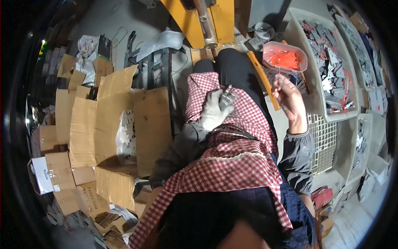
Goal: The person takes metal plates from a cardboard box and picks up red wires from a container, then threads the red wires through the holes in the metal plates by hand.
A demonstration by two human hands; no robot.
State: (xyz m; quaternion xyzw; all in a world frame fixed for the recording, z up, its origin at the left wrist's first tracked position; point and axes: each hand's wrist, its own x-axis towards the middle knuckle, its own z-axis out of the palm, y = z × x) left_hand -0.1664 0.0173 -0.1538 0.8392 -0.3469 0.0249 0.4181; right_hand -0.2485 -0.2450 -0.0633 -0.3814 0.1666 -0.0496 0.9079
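My left hand (213, 111), in a pale glove, rests on my lap over the red checked apron (253, 116). Its fingers are closed around a grey metal part (227, 98), whose exact kind I cannot make out. To the right, my bare right hand (290, 97) is raised just below a clear plastic tub (304, 66). Thumb and forefinger pinch a small red piece (278, 74), too small to name. Thin orange-red pieces (284, 59) fill the tub in a tangled heap.
A yellow machine (226, 23) with a metal rod stands ahead of my knees. An orange bar (263, 81) slants beside my right leg. Large bins (354, 83) of grey metal parts line the right. On the left is an opened cardboard box (110, 124) with small parts in a plastic bag.
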